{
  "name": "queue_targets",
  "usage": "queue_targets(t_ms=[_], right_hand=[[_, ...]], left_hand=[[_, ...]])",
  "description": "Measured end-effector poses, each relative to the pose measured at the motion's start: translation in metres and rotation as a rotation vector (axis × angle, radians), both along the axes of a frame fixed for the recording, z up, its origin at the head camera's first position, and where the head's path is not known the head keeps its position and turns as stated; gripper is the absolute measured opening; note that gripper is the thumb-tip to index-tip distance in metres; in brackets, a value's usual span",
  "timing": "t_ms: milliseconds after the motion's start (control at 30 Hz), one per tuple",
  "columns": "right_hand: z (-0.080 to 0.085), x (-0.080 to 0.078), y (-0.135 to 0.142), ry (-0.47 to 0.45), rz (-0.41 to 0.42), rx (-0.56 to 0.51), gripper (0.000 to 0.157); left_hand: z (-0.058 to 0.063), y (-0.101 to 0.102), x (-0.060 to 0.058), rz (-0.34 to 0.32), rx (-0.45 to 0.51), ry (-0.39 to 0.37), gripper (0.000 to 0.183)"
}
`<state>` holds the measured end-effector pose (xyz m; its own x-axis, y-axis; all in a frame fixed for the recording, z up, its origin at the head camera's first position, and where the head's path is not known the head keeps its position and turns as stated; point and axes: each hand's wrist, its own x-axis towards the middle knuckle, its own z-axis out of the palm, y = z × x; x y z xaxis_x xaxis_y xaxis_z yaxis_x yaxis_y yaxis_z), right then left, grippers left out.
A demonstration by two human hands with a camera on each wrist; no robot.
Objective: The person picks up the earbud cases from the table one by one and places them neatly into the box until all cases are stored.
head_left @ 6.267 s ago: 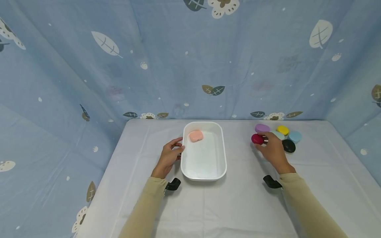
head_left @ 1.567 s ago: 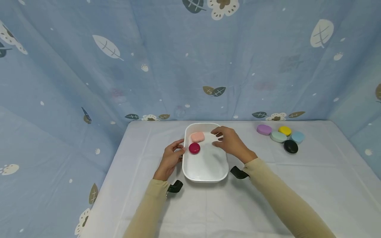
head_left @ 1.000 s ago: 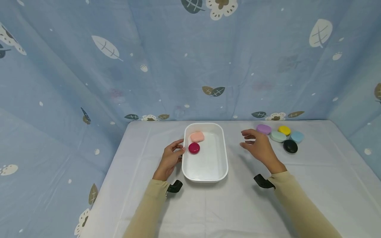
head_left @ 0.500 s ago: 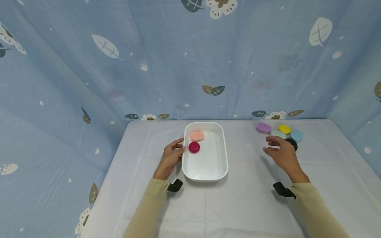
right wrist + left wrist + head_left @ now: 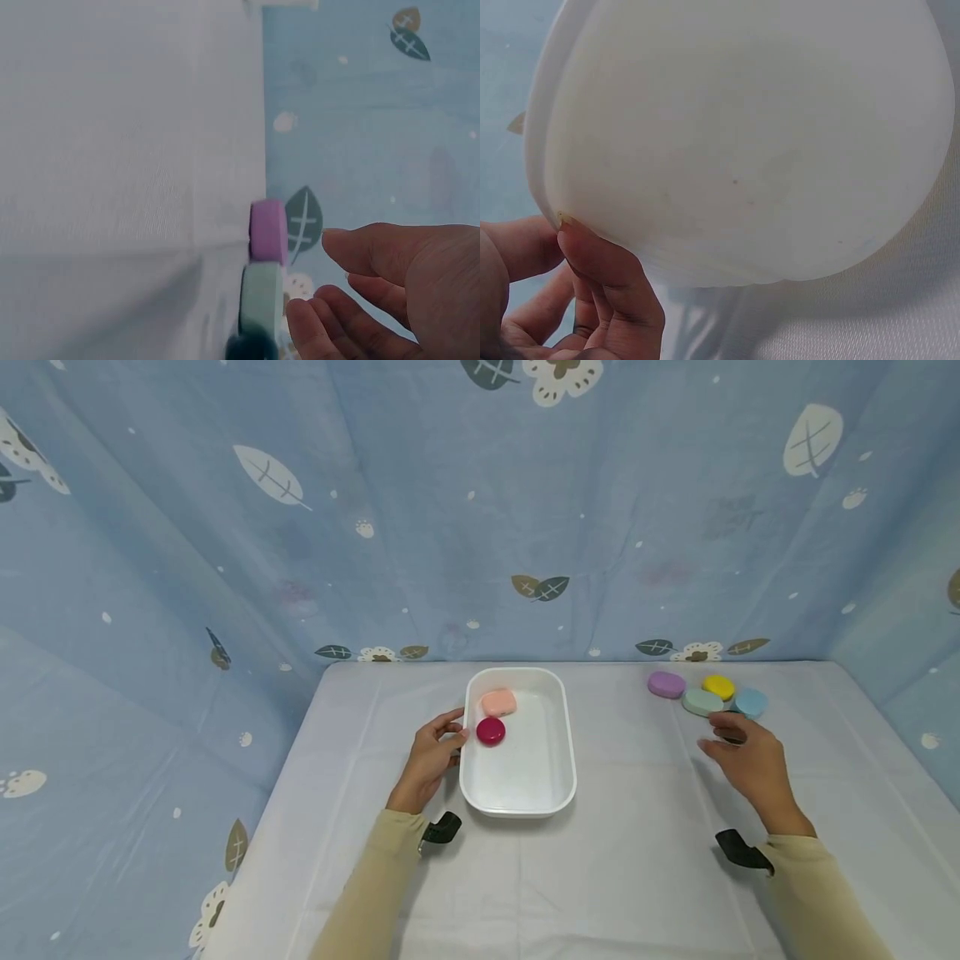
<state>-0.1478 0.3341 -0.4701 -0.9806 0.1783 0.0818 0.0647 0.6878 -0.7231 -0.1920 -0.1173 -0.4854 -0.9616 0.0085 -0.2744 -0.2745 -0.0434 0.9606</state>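
The thumb and fingers of my left hand (image 5: 431,758) grip the left rim of a white tray (image 5: 517,777). Inside the tray lie a pink soap bar (image 5: 498,702) and a round red soap bar (image 5: 491,732). My right hand (image 5: 752,765), fingers loosely curved and holding nothing, hovers over a black soap bar (image 5: 252,347), which it mostly hides in the head view. In the right wrist view, the thumb and fingertips stand apart beside the pale green soap bar (image 5: 262,298) and purple soap bar (image 5: 268,232).
A yellow soap bar (image 5: 718,687) and a light blue soap bar (image 5: 750,702) lie behind the right hand, close to the table's back edge. A white cloth covers the table (image 5: 615,860). Blue patterned curtain (image 5: 420,527) hangs behind and at both sides.
The red soap bar went from the right-hand group into the tray beside the pink one. My right hand then left the tray and moved right to the black soap bar. The left hand stayed put.
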Motion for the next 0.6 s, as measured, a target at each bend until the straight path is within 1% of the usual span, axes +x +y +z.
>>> queue_targets(t_ms=[167,367,600], right_hand=[[-0.002,0.005,0.011,0.013,-0.033,-0.004,0.047],[-0.009,0.006,0.025,0.023,-0.080,0.006,0.048],[-0.011,0.007,0.036,0.006,-0.135,0.024,0.051]], left_hand=[[0.001,0.000,0.000,-0.001,0.002,0.002,0.045],[-0.002,-0.001,-0.001,0.002,-0.006,0.002,0.044],[-0.003,0.000,-0.002,0.000,-0.003,0.009,0.045]])
